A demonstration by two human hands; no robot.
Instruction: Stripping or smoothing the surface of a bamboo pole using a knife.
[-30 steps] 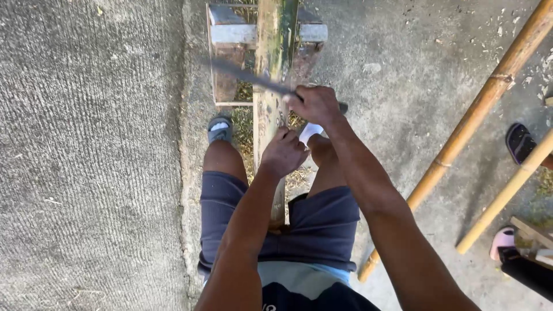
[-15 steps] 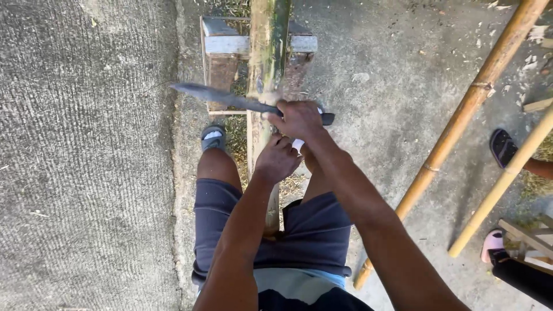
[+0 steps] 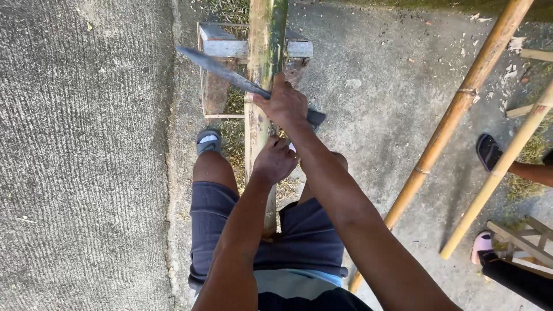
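Observation:
A green-yellow bamboo pole (image 3: 266, 40) runs from between my legs up across a small wooden stand (image 3: 216, 49). My right hand (image 3: 283, 105) grips the handle of a long dark machete (image 3: 216, 67), whose blade points up and left across the pole. My left hand (image 3: 275, 160) is closed around the pole just below the right hand. My left foot in a grey sandal (image 3: 208, 140) stands beside the pole.
Two more bamboo poles (image 3: 461, 103) (image 3: 501, 167) lie slanted on the concrete at the right. Another person's feet, one in a dark sandal (image 3: 488, 151) and one in a pink sandal (image 3: 481, 245), are at the right edge. Rough concrete fills the left side.
The machete blade has shifted further left and down against the pole. My right hand stays on the handle and my left hand stays on the pole. The view has drifted slightly.

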